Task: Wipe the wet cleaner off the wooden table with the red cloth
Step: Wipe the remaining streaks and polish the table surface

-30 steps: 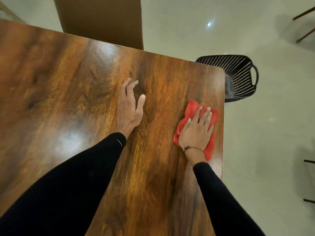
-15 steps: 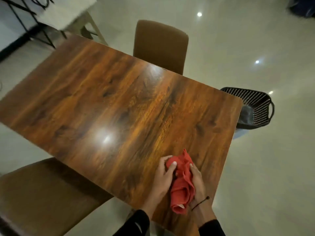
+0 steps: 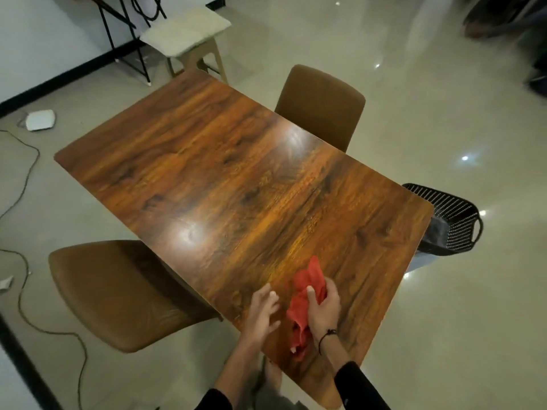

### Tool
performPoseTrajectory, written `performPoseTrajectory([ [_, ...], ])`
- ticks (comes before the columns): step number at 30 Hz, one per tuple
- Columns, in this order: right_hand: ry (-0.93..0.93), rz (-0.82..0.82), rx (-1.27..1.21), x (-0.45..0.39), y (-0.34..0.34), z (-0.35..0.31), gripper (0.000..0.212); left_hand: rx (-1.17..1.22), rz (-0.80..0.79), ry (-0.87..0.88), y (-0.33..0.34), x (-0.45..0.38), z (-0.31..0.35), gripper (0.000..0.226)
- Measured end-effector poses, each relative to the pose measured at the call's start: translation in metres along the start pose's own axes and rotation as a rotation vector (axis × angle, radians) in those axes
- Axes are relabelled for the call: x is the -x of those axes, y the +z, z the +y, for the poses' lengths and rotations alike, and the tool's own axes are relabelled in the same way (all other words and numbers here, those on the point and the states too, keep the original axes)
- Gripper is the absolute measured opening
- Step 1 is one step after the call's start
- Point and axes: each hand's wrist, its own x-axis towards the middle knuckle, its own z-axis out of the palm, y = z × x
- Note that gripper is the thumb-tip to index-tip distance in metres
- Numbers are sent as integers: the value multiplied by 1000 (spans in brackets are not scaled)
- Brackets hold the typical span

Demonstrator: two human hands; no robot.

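The red cloth [image 3: 305, 294] is bunched up above the near corner of the wooden table [image 3: 225, 187]. My right hand [image 3: 324, 309] grips it, thumb and fingers curled round the middle, and its lower end hangs down toward the table edge. My left hand [image 3: 262, 313] hovers just left of the cloth with fingers relaxed and spread, holding nothing. The tabletop shines with two bright reflections; I cannot make out any wet streaks.
A brown chair [image 3: 118, 294] stands at the near left side and another brown chair [image 3: 322, 105] at the far side. A black perforated basket [image 3: 453, 220] sits on the floor by the right corner. A stool [image 3: 186, 34], cables and a white device [image 3: 40, 119] lie far left.
The cloth went from flat under my right hand to bunched up. My left hand has let go of it and moved left. The view has pulled back from the table.
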Motion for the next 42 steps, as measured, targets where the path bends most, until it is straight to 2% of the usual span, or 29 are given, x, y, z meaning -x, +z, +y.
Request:
performPoseTrajectory([
  [2,-67,153,93,-26,-4,0,36,26,20,10,-13,-12,-10,43],
  [4,-62,163,177,-58,-4,-1,45,-14,47,34,-19,-22,-27,31],
  [7,-165,148,334,-101,5,0,56,-134,53,89,-13,-36,-46,22],
  [10,-217,129,486,-141,15,-11,84,-429,95,287,-7,-66,-48,35],
  [12,-197,149,509,-167,18,-19,91,-749,138,427,-9,-91,-49,56],
  [14,-192,189,528,-192,20,-31,85,-950,154,476,-18,-112,-49,83],
  [16,-220,255,481,-223,22,-43,70,-1033,144,477,-34,-131,-53,101],
  [20,-222,225,205,-280,28,-83,46,-1116,143,564,-54,-149,-71,109],
  [22,-228,222,107,-303,39,-104,33,-1106,158,605,-59,-156,-79,108],
  [24,-291,141,94,-324,51,-114,32,-1076,182,661,-59,-161,-81,105],
  [27,-471,11,276,-335,63,-112,32,-975,169,719,-57,-167,-73,94],
  [29,-580,-117,398,-319,68,-94,42,-811,153,719,-62,-166,-63,81],
  [32,-707,-296,548,-267,77,-47,65,-579,242,653,-79,-163,-42,68],
  [34,-710,-414,569,-220,88,-24,74,-421,331,575,-96,-163,-29,64],
  [36,-692,-530,580,-172,106,-9,74,-262,378,522,-111,-163,-18,57],
  [38,-753,-646,636,-129,125,0,71,-162,366,508,-122,-160,-13,54],
  [42,-897,-881,715,-54,124,34,67,-215,304,481,-130,-151,-18,59],
])
